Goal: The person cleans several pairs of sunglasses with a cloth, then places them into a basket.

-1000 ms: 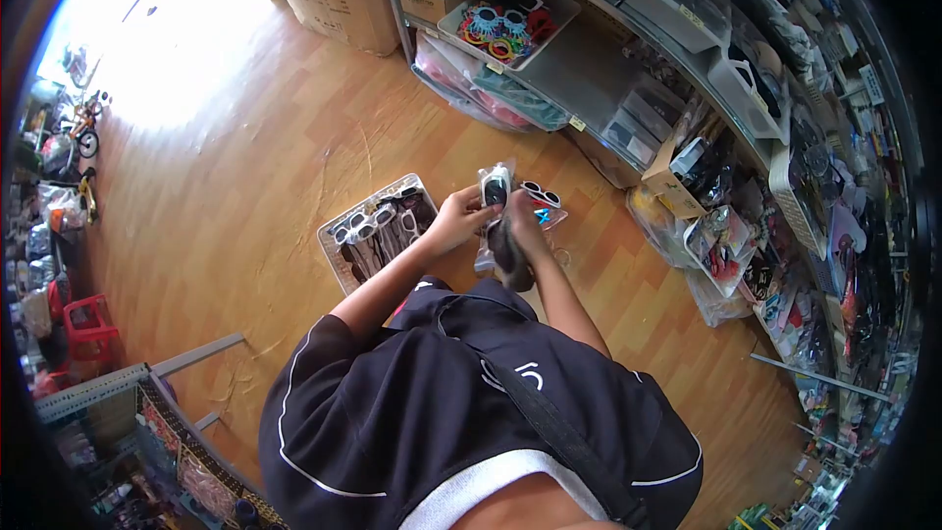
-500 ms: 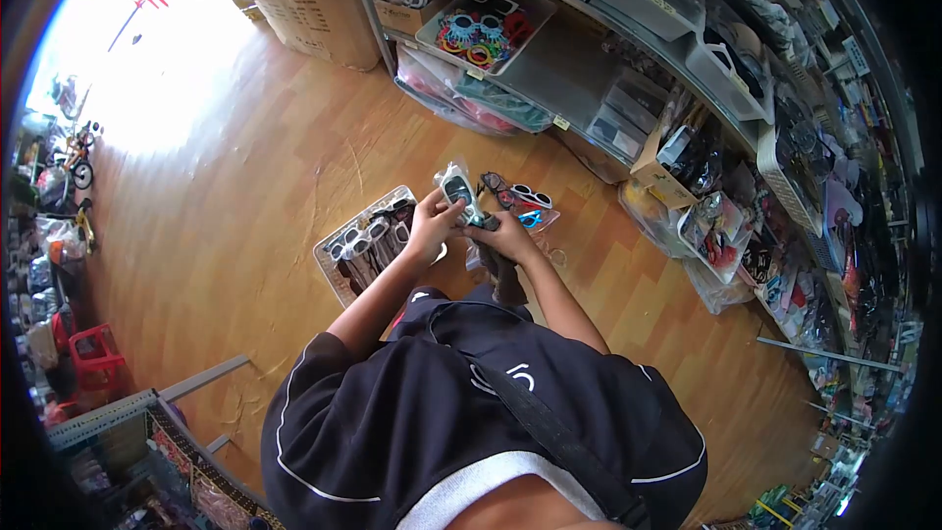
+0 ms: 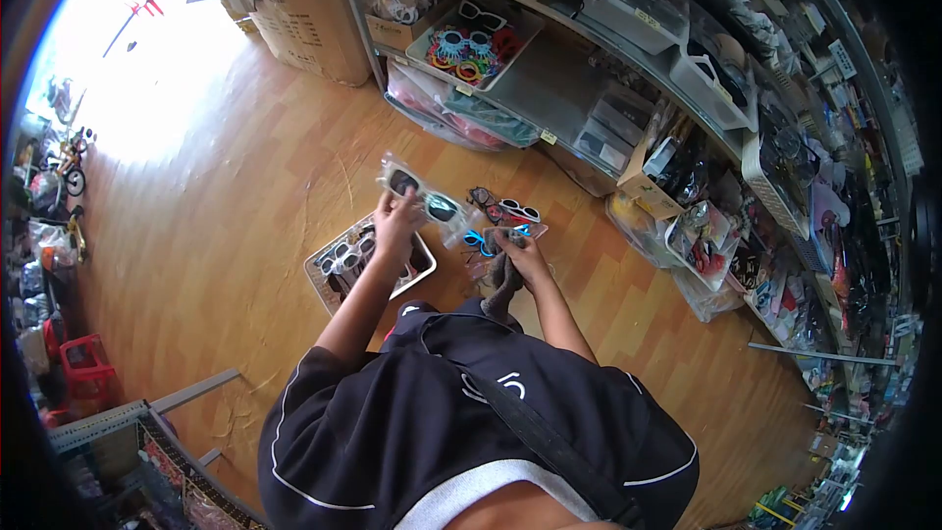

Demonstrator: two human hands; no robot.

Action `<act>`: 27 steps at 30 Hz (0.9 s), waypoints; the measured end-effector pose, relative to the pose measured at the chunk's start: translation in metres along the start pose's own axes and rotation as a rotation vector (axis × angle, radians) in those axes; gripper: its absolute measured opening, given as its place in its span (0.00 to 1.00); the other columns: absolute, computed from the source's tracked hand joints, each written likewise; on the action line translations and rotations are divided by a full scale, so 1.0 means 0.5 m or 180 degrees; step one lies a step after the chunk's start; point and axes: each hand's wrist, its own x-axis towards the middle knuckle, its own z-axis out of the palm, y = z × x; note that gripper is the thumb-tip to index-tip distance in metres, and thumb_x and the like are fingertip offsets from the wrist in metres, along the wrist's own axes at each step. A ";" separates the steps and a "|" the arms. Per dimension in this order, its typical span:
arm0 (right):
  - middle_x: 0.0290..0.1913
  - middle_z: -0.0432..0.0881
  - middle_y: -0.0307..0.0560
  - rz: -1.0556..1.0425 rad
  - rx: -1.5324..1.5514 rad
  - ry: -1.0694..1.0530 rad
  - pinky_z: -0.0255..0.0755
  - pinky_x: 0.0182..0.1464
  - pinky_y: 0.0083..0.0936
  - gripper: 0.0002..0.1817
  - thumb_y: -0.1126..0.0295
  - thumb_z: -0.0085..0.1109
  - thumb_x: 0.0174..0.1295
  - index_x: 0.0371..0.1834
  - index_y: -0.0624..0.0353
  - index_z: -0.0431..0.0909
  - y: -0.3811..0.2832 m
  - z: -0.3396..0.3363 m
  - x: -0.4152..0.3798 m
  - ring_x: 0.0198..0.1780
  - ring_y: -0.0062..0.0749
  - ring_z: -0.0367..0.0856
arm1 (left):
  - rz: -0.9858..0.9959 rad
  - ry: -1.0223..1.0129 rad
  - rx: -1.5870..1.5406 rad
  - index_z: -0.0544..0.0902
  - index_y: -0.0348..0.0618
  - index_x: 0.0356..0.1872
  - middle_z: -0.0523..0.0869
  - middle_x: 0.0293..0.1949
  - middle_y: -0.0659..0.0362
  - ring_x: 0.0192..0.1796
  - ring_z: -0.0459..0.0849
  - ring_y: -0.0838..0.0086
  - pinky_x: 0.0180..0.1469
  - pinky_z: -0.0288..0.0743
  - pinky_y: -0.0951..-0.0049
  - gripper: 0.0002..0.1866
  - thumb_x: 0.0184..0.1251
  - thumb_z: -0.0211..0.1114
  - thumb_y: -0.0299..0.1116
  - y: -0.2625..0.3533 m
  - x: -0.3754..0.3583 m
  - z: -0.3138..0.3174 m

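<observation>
My left hand (image 3: 394,224) is closed on a pair of white-framed sunglasses (image 3: 440,206) with dark lenses, in a clear plastic sleeve. A crumpled dark grey cloth (image 3: 504,287) hangs from my right hand (image 3: 524,257), whose fingers are closed round its upper end. Below my left forearm stands a white basket (image 3: 419,278) with several pairs of sunglasses (image 3: 345,255) inside; the forearm hides part of it. Beyond my right hand, white sunglasses (image 3: 520,209), blue-framed glasses (image 3: 474,238) and dark-framed glasses (image 3: 481,198) lie on the wooden floor.
Ahead and to the right runs a metal shelf (image 3: 549,88) packed with trays and bags. One tray (image 3: 471,49) holds colourful novelty glasses. A large cardboard box (image 3: 309,20) stands at the back left. A red stool (image 3: 86,368) and a metal rack (image 3: 103,424) are at the left.
My hands have moved apart. The left one has carried the sleeved sunglasses left, away from the cloth, and turned them more sideways. The cloth stays in my right hand.
</observation>
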 end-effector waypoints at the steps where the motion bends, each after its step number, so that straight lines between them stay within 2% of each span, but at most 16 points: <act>1: 0.24 0.77 0.35 -0.0375 0.0073 -0.0102 0.67 0.28 0.13 0.19 0.55 0.60 0.49 0.35 0.60 0.77 -0.024 0.016 -0.004 0.27 0.17 0.74 | -0.0161 -0.0042 0.0002 0.69 0.44 0.42 0.75 0.26 0.61 0.25 0.75 0.79 0.26 0.69 0.80 0.14 0.55 0.60 0.35 -0.009 -0.011 0.016; 2: 0.28 0.78 0.35 0.0100 0.0106 -0.0276 0.66 0.32 0.14 0.16 0.60 0.60 0.49 0.36 0.61 0.77 -0.053 0.020 -0.016 0.30 0.15 0.72 | -0.0268 -0.0085 0.0049 0.69 0.44 0.42 0.74 0.28 0.61 0.27 0.75 0.78 0.29 0.71 0.78 0.14 0.56 0.59 0.34 -0.017 -0.019 0.027; 5: 0.30 0.78 0.35 -0.0334 -0.0113 -0.0218 0.66 0.34 0.16 0.13 0.65 0.61 0.48 0.35 0.60 0.77 -0.058 0.029 -0.012 0.29 0.16 0.73 | -0.0340 -0.0294 -0.0039 0.69 0.44 0.42 0.76 0.35 0.57 0.34 0.78 0.72 0.34 0.73 0.74 0.13 0.58 0.57 0.33 -0.001 -0.033 0.051; 6: 0.34 0.79 0.39 -0.0346 0.0006 -0.0104 0.67 0.41 0.17 0.13 0.69 0.60 0.47 0.37 0.60 0.76 -0.069 0.031 -0.015 0.36 0.21 0.75 | -0.0352 -0.0296 -0.0023 0.69 0.44 0.42 0.76 0.35 0.57 0.34 0.78 0.72 0.34 0.73 0.74 0.13 0.58 0.57 0.33 0.000 -0.033 0.054; 7: 0.32 0.79 0.39 -0.0504 0.0254 0.0008 0.67 0.40 0.18 0.11 0.69 0.60 0.47 0.33 0.60 0.77 -0.078 0.039 -0.014 0.35 0.22 0.75 | -0.0341 -0.0306 -0.0099 0.68 0.44 0.43 0.76 0.36 0.56 0.35 0.78 0.70 0.34 0.73 0.73 0.13 0.58 0.56 0.33 0.001 -0.031 0.056; 9: 0.29 0.78 0.39 -0.0379 -0.0435 0.0506 0.68 0.36 0.17 0.08 0.69 0.60 0.47 0.30 0.60 0.78 -0.111 0.038 -0.016 0.31 0.22 0.76 | -0.0275 -0.0333 -0.0345 0.65 0.44 0.45 0.75 0.39 0.53 0.38 0.78 0.65 0.38 0.73 0.68 0.15 0.58 0.56 0.33 0.012 -0.039 0.062; 11: 0.26 0.77 0.39 -0.0022 -0.0353 0.0501 0.69 0.31 0.17 0.09 0.69 0.60 0.47 0.30 0.61 0.77 -0.132 0.025 -0.002 0.27 0.21 0.75 | -0.0108 -0.0505 -0.0650 0.63 0.44 0.46 0.74 0.41 0.51 0.41 0.77 0.61 0.41 0.72 0.64 0.17 0.58 0.55 0.31 0.024 -0.038 0.064; 12: 0.26 0.77 0.39 0.0018 -0.0339 0.0460 0.69 0.31 0.17 0.09 0.69 0.60 0.47 0.30 0.61 0.77 -0.142 0.019 0.002 0.27 0.21 0.75 | -0.0107 -0.0449 -0.0632 0.63 0.44 0.46 0.74 0.41 0.51 0.41 0.77 0.61 0.41 0.72 0.64 0.17 0.58 0.55 0.31 0.033 -0.039 0.065; 14: 0.25 0.77 0.36 -0.0600 -0.0214 -0.0219 0.66 0.29 0.16 0.09 0.68 0.61 0.46 0.28 0.60 0.78 -0.163 0.011 0.005 0.25 0.18 0.72 | -0.0244 -0.0609 -0.0853 0.61 0.45 0.49 0.72 0.45 0.52 0.46 0.74 0.63 0.47 0.69 0.62 0.18 0.58 0.53 0.30 0.051 -0.045 0.068; 18: 0.22 0.76 0.35 -0.0843 -0.0018 -0.0278 0.64 0.28 0.14 0.07 0.70 0.60 0.47 0.27 0.62 0.78 -0.219 0.030 -0.011 0.23 0.15 0.70 | -0.0268 -0.0831 -0.1064 0.64 0.39 0.44 0.75 0.42 0.51 0.44 0.76 0.63 0.47 0.70 0.65 0.16 0.56 0.54 0.33 0.064 -0.051 0.070; 21: 0.23 0.75 0.35 -0.0857 -0.0386 -0.0503 0.64 0.29 0.11 0.07 0.70 0.60 0.47 0.25 0.62 0.77 -0.243 0.040 -0.021 0.24 0.14 0.71 | -0.0476 -0.0993 -0.1317 0.59 0.43 0.47 0.70 0.44 0.50 0.45 0.74 0.58 0.45 0.71 0.59 0.18 0.56 0.54 0.29 0.070 -0.043 0.057; 25: 0.21 0.74 0.33 -0.1152 -0.0460 -0.0399 0.61 0.28 0.10 0.06 0.70 0.60 0.47 0.23 0.62 0.77 -0.252 0.046 -0.026 0.23 0.12 0.69 | -0.0462 -0.1036 -0.1087 0.58 0.41 0.49 0.70 0.44 0.50 0.43 0.75 0.60 0.44 0.72 0.61 0.22 0.55 0.54 0.29 0.073 -0.041 0.045; 27: 0.20 0.73 0.32 -0.0978 -0.0455 -0.0533 0.61 0.27 0.12 0.06 0.71 0.60 0.46 0.22 0.63 0.77 -0.273 0.043 -0.037 0.23 0.13 0.68 | 0.0079 0.0299 -0.0102 0.56 0.39 0.52 0.70 0.44 0.50 0.43 0.74 0.64 0.43 0.72 0.63 0.25 0.54 0.54 0.29 0.073 -0.041 0.038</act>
